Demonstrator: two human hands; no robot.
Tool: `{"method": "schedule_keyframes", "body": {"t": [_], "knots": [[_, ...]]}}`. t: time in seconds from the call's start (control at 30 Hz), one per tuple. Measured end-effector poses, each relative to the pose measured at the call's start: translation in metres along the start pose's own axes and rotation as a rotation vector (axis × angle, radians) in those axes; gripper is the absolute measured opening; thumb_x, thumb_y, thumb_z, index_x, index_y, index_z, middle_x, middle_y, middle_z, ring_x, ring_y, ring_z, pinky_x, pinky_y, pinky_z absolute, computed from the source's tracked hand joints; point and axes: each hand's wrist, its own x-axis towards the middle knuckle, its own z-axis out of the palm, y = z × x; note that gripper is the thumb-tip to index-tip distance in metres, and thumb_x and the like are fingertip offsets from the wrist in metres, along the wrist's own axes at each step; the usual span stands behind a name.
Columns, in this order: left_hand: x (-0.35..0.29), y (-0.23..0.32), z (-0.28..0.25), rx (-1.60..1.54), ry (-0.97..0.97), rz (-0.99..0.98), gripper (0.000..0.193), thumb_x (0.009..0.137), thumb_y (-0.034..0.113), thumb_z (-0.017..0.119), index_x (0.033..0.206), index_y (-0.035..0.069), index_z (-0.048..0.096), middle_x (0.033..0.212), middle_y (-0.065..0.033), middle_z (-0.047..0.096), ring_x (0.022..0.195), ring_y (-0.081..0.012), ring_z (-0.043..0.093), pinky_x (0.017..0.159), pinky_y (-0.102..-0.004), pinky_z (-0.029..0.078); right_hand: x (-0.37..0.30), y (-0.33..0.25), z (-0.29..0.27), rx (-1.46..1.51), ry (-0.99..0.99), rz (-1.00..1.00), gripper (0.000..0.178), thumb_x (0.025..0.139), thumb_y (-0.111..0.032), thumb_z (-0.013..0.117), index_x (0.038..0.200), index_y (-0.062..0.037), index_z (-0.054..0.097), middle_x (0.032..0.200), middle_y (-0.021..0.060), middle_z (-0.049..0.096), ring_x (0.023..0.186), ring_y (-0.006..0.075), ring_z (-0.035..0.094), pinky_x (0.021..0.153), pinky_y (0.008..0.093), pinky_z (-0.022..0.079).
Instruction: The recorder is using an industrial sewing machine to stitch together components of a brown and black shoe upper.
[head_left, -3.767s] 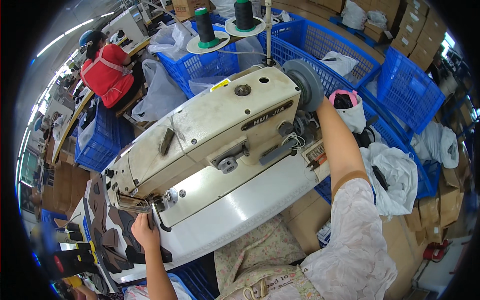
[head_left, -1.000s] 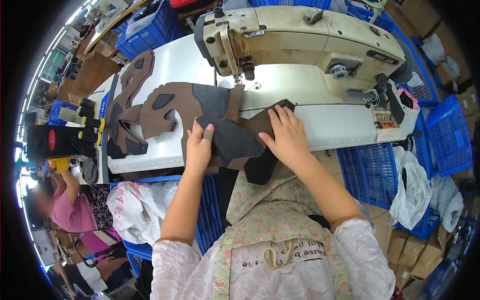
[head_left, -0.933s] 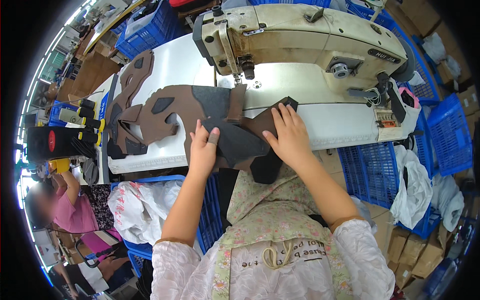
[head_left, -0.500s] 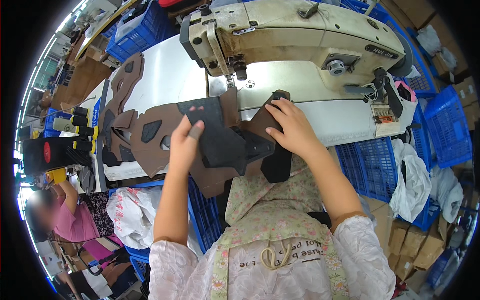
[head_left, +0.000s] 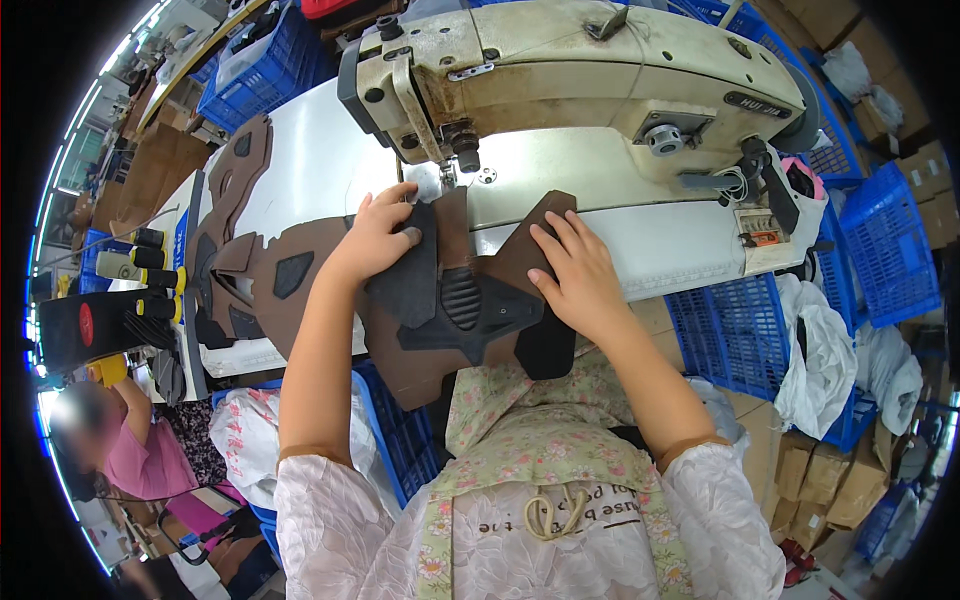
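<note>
A brown sheet piece (head_left: pixel 400 355) with several arms lies over the table's front edge and my lap, below the sewing machine's needle. On it sits a dark moulded part (head_left: pixel 480 310) with a ribbed middle. A flat black patch (head_left: pixel 408 285) overlaps its left side. My left hand (head_left: pixel 375 240) is closed at the patch's upper left edge, thumb over it; the fingers' undersides are hidden. My right hand (head_left: pixel 580 270) lies open, fingers spread flat on the right brown arm (head_left: pixel 530 235), above a black end panel (head_left: pixel 548 345).
The sewing machine (head_left: pixel 600 80) spans the back, its needle area (head_left: pixel 448 175) just beyond the pieces. More brown cut pieces (head_left: pixel 235 180) lie at left near thread spools (head_left: pixel 155 260). Blue crates (head_left: pixel 730 335) stand below right. A co-worker in a pink top (head_left: pixel 150 450) is at lower left.
My left hand has moved up along the black patch. The patch has shifted down and left, baring the ribbed part. The right hand has slid slightly down on its brown arm.
</note>
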Motion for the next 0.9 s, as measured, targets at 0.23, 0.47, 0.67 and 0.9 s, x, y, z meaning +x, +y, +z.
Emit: {"method": "schedule_keyframes", "body": {"t": [0.23, 0.47, 0.67, 0.9], "knots": [[-0.004, 0.033, -0.017, 0.017, -0.106, -0.075, 0.026, 0.075, 0.013, 0.066, 0.095, -0.003, 0.061, 0.116, -0.0149, 0.055, 0.107, -0.0346, 0.055, 0.096, -0.0403, 0.043, -0.008, -0.001, -0.004, -0.028, 0.005, 0.010, 0.051, 0.090, -0.029, 0.061, 0.137, -0.0112, 0.051, 0.143, 0.0130, 0.046, 0.135, 0.0353, 0.039, 0.111, 0.0501, 0.032], [-0.019, 0.076, -0.044, 0.163, 0.017, 0.019, 0.021, 0.074, 0.011, 0.064, 0.087, -0.003, 0.058, 0.090, -0.0174, 0.056, 0.085, -0.0382, 0.057, 0.078, -0.0427, 0.047, -0.010, -0.004, 0.004, -0.042, 0.051, -0.006, 0.051, 0.091, -0.028, 0.059, 0.138, -0.0111, 0.050, 0.142, 0.0145, 0.046, 0.135, 0.0356, 0.039, 0.111, 0.0497, 0.031], [-0.041, 0.116, -0.071, 0.413, 0.052, -0.125, 0.021, 0.074, 0.012, 0.063, 0.080, -0.004, 0.050, 0.084, -0.0197, 0.054, 0.079, -0.0404, 0.056, 0.071, -0.0452, 0.045, 0.007, -0.015, 0.014, 0.008, 0.030, -0.072, 0.051, 0.091, -0.027, 0.059, 0.137, -0.0067, 0.051, 0.141, 0.0174, 0.047, 0.134, 0.0377, 0.039, 0.111, 0.0484, 0.031], [-0.045, 0.044, -0.078, 0.464, 0.040, -0.314, 0.024, 0.078, 0.015, 0.063, 0.089, -0.006, 0.058, 0.090, -0.0237, 0.060, 0.088, -0.0418, 0.058, 0.080, -0.0445, 0.046, 0.031, -0.056, 0.046, 0.071, 0.029, -0.058, 0.070, 0.085, -0.042, 0.065, 0.135, 0.0059, 0.049, 0.144, 0.0269, 0.041, 0.138, 0.0381, 0.035, 0.116, 0.0475, 0.024]]}}
